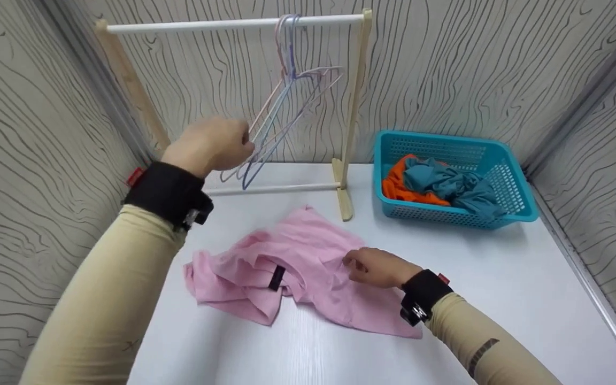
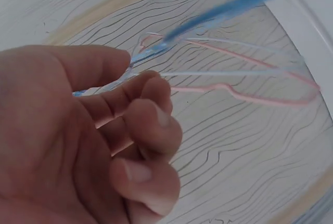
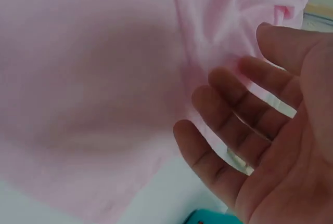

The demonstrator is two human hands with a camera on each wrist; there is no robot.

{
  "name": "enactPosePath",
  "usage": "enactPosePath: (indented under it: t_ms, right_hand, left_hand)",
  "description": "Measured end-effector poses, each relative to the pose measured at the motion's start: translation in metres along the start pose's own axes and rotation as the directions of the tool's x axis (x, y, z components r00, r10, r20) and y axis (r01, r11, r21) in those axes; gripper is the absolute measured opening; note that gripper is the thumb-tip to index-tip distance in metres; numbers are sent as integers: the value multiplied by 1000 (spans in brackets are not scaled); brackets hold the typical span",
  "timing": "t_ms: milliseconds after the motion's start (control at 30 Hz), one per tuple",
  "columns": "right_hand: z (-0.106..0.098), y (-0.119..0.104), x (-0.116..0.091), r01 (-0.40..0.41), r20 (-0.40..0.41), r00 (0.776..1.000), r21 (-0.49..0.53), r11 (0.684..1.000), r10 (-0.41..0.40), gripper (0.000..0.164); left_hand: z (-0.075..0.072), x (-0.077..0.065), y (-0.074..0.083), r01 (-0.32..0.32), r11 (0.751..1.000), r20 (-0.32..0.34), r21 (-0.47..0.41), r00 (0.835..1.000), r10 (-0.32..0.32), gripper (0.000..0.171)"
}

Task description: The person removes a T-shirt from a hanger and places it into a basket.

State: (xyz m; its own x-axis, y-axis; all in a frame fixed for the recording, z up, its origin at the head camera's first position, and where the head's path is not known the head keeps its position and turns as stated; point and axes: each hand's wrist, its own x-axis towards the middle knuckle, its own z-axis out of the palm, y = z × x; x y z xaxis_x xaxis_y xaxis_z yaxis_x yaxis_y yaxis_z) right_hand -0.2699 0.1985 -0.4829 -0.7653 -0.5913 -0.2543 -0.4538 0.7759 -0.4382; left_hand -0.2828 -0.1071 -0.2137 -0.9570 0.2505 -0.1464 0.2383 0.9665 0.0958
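My left hand (image 1: 214,143) is raised at the near side of the clothes hangers (image 1: 273,109), which hang by their hooks from a white rail. In the left wrist view its curled thumb and index finger pinch a blue hanger (image 2: 218,13); the exact contact is partly hidden behind the thumb. Pink and pale hangers stand beside the blue one. A pink shirt (image 1: 308,256) lies crumpled on the table, with a black label at its neck. Over the shirt's right part is my right hand (image 1: 377,267), fingers loosely bent and apart, holding nothing in the right wrist view.
The hangers' rack has a white rail (image 1: 190,25) and wooden posts (image 1: 357,96), and stands at the back of the white table (image 1: 500,289). At the back right sits a teal basket (image 1: 457,208) with orange cloth (image 1: 409,187) and teal cloth (image 1: 447,182) inside. Patterned walls enclose the table.
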Motion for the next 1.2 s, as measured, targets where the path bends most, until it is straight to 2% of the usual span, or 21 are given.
enactPosePath:
  t_ms: [133, 267, 400, 500, 600, 667, 800, 900, 1067, 1200]
  right_hand:
    - [4, -22, 19, -3, -33, 999, 3, 1000, 3, 48]
    - [6, -51, 38, -36, -37, 999, -6, 999, 36, 74]
    - [12, -79, 58, 7, 10, 1000, -99, 995, -6, 89]
    - [20, -99, 73, 28, 12, 1000, -139, 990, -26, 98]
    - [29, -115, 83, -10, 5, 1000, -133, 991, 11, 102]
    - [33, -123, 84, -43, 23, 999, -130, 991, 46, 97]
    - [42, -128, 80, -69, 100, 991, -148, 987, 84, 75]
    - [45, -126, 77, -72, 111, 990, -153, 986, 90, 67]
    - [52, -122, 75, -86, 40, 994, -238, 968, 98, 60]
    - [62, -113, 73, -141, -88, 989, -363, 921, 117, 59]
  left_hand:
    - [20, -24, -17, -20, 999, 31, 30, 999, 19, 24]
    - [49, -40, -37, -12, 1000, 93, -6, 996, 13, 20]
    - [86, -47, -54, 41, 998, 171, -54, 985, -32, 19]
    - [114, -49, -64, 83, 994, 204, -67, 977, -68, 19]
    - [138, -49, -69, 114, 990, 212, -81, 973, -95, 18]
    - [150, -49, -69, 123, 988, 211, -90, 972, -101, 16]
    - [162, -50, -65, 112, 989, 201, -97, 975, -90, 14]
    - [165, -50, -64, 102, 989, 194, -103, 978, -80, 14]
    - [167, -47, -65, 91, 992, 182, -88, 981, -74, 17]
    - [169, -43, -64, 76, 995, 163, -65, 985, -65, 19]
